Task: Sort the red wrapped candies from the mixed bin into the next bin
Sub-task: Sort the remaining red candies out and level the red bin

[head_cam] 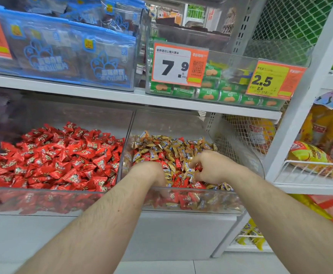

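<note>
Both hands are being held inside the mixed bin (240, 209), a clear bin on the right in which gold wrapped candies (173, 149) and red wrapped candies (183, 181) are lying jumbled together. The left hand (151, 175) is being pushed down among the candies near the front wall; its fingers are buried and partly blurred behind the clear plastic, so whether anything is being grasped cannot be told. The right hand (211, 165) is being held over the middle of the heap with its fingers curled downward; their tips are hidden among the wrappers, and a hold on any one candy cannot be made out. Just beside it on the left, the next bin (43, 196) is being shown heaped with red candies only, its left end cut off by the frame. Above, two price tags (179, 64) are being displayed, their small print unreadable.
</note>
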The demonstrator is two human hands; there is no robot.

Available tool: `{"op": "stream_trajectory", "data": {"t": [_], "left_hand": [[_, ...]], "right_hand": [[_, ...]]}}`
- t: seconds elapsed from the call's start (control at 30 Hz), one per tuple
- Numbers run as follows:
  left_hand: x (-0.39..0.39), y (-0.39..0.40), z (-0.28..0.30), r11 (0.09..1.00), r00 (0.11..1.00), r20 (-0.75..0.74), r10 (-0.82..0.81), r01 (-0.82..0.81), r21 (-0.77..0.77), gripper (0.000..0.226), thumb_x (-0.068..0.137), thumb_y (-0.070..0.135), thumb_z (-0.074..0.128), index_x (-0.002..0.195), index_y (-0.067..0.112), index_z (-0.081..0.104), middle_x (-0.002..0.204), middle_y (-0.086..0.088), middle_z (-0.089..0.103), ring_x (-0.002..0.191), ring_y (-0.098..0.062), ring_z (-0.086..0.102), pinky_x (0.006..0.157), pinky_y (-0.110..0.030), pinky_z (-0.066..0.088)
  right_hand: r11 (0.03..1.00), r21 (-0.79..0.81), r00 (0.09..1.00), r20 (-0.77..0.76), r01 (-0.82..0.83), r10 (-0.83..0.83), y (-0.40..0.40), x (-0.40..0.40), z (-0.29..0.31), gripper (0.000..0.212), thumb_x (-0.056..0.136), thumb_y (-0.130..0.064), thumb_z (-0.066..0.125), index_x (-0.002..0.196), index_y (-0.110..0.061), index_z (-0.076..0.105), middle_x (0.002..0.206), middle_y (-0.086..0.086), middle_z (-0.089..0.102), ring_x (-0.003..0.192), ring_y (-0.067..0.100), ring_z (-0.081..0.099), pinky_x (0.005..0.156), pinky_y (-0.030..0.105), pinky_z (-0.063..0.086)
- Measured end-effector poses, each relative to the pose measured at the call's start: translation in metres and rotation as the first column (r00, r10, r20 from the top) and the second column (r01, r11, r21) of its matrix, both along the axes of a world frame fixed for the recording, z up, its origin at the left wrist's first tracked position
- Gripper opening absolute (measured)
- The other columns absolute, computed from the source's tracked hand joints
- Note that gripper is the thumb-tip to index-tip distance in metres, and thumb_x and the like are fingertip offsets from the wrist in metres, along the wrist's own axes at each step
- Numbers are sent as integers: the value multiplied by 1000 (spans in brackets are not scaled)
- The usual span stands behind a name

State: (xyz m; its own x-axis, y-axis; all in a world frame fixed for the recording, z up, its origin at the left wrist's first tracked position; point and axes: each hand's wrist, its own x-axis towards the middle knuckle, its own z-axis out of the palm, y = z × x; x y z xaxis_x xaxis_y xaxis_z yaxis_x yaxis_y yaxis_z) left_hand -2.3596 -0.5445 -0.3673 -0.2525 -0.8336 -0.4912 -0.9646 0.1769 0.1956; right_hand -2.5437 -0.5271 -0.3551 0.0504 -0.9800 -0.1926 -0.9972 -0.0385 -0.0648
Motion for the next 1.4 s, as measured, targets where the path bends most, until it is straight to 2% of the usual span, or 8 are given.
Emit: {"op": "stream_trajectory", "data": {"t": [0.13,0.27,0.47,0.73,0.9,1.13,1.23,1.4], "left_hand": [[-1,-4,0,994,1000,19,-22,19,108,33,76,24,83,100,5,70,78,-2,70,79,-20,70,77,-33,59],[4,-5,-5,995,989,113,-97,97,13,23,80,29,75,79,6,72,66,-2,62,58,-18,56,56,-26,48],[9,-12,-11,989,986,-143,-89,71,-131,28,91,7,38,65,15,35,67,-1,34,56,-15,28,51,-28,25],[1,-5,-3,980,966,-199,-163,182,81,13,83,18,64,92,10,70,89,-1,69,72,-15,58,62,-24,49],[-5,-11,-11,963,978,-126,-169,191,191,30,78,30,78,103,13,75,99,0,76,79,-15,69,70,-27,57],[2,-19,-8,995,983,-186,-4,-13,-94,44,102,36,43,115,-2,62,90,-9,62,88,-24,61,79,-32,47],[-5,-20,-11,970,973,-223,58,-107,-218,33,101,21,45,124,1,58,119,-14,63,107,-29,61,81,-33,45],[-16,-25,-21,983,990,-140,-23,-3,-186,30,89,0,44,114,6,59,94,-7,63,71,-20,53,56,-28,42]], "right_hand": [[996,89,998,-57,3,2,-5,-3,-14,50,83,-12,64,129,-33,59,123,-3,61,101,19,58,85,35,55],[997,62,998,-28,55,-54,2,-9,-6,51,88,-3,57,134,-26,55,129,4,58,97,20,60,80,33,55],[994,1,944,312,112,-107,10,-1,14,21,82,0,40,76,-13,55,77,5,55,62,18,47,54,24,38],[958,288,994,104,5,-37,2,17,-4,31,71,-39,85,72,-16,65,78,-2,68,76,15,60,72,28,53],[964,265,988,154,-15,-27,3,5,-5,39,81,-31,77,63,-16,46,58,-2,43,59,18,40,60,29,37],[995,23,906,411,97,-98,5,-3,13,15,84,-1,54,86,-15,52,69,-2,59,56,11,51,53,25,41],[999,35,966,256,19,-27,2,10,12,13,93,-19,58,105,-21,61,87,-7,60,59,9,51,54,23,41],[988,84,983,-114,-133,142,-7,39,0,35,86,-36,67,120,-29,65,108,-5,67,96,19,60,69,30,48]]}}
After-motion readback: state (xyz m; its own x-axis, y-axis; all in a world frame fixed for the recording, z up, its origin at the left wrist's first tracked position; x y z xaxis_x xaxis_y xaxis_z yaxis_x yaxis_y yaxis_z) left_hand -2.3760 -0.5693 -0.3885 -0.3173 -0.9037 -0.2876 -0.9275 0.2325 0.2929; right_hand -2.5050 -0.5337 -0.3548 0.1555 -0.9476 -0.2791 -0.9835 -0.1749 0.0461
